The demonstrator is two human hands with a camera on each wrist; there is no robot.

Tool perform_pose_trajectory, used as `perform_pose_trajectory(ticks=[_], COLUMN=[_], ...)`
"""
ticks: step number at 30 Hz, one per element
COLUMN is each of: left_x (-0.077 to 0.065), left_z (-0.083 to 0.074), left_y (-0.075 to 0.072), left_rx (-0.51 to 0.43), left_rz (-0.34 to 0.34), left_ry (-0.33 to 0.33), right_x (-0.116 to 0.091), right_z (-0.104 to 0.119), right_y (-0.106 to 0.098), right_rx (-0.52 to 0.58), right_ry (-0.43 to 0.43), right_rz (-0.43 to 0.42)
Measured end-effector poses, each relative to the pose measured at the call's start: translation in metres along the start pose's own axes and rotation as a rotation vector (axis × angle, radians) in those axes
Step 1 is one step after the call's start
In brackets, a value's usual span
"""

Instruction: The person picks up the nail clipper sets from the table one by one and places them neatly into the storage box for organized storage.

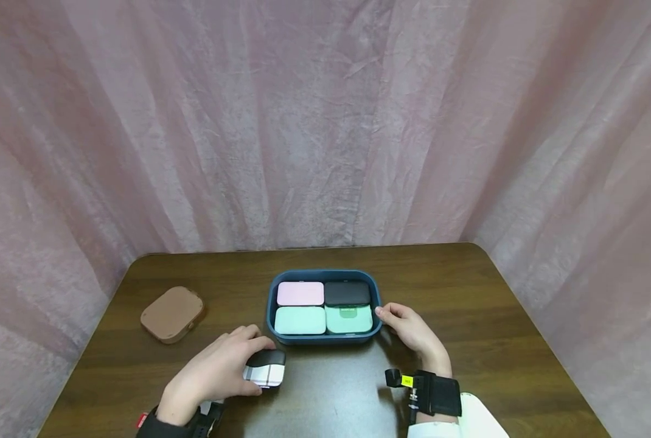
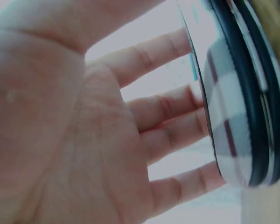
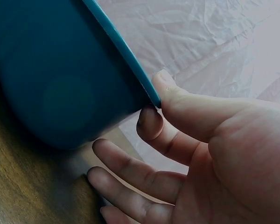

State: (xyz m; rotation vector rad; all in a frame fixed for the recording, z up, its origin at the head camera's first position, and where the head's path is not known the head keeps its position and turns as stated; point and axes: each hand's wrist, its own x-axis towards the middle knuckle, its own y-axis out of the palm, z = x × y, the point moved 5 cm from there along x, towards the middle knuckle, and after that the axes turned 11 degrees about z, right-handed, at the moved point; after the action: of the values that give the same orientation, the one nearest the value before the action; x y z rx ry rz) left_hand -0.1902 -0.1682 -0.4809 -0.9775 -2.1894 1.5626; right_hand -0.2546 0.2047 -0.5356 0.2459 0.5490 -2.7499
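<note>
My left hand (image 1: 218, 365) grips a small rounded case (image 1: 271, 375), part black and part white plaid, close over the table in front of the bin. In the left wrist view, fingertips lie along the plaid face of the case (image 2: 226, 116), whose dark edge has a metallic seam. A blue rectangular bin (image 1: 325, 340) stands mid-table. Pinched between the thumb and index finger of my right hand (image 1: 415, 337) is its right rim; the right wrist view shows the other fingers apart below the rim (image 3: 126, 51).
Inside the bin sit a pink case (image 1: 300, 294), a black case (image 1: 347, 294), a mint case (image 1: 300, 320) and another mint case with a green latch (image 1: 349, 320). A brown case (image 1: 171, 313) lies at the table's left. Pink curtains (image 1: 325, 121) hang behind the table.
</note>
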Motion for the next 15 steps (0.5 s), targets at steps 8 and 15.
perform_pose_trajectory(ticks=[8,15], left_x=[0.025,0.056], left_z=[-0.032,-0.050], left_y=[-0.013,-0.019], left_rx=[0.070,0.124], left_rz=[-0.103,-0.228], left_ry=[0.075,0.004], right_x=[0.000,0.001], right_z=[-0.001,0.000], right_y=[-0.001,0.000], right_rx=[0.003,0.003], right_ry=[-0.002,0.000], right_rz=[0.002,0.012])
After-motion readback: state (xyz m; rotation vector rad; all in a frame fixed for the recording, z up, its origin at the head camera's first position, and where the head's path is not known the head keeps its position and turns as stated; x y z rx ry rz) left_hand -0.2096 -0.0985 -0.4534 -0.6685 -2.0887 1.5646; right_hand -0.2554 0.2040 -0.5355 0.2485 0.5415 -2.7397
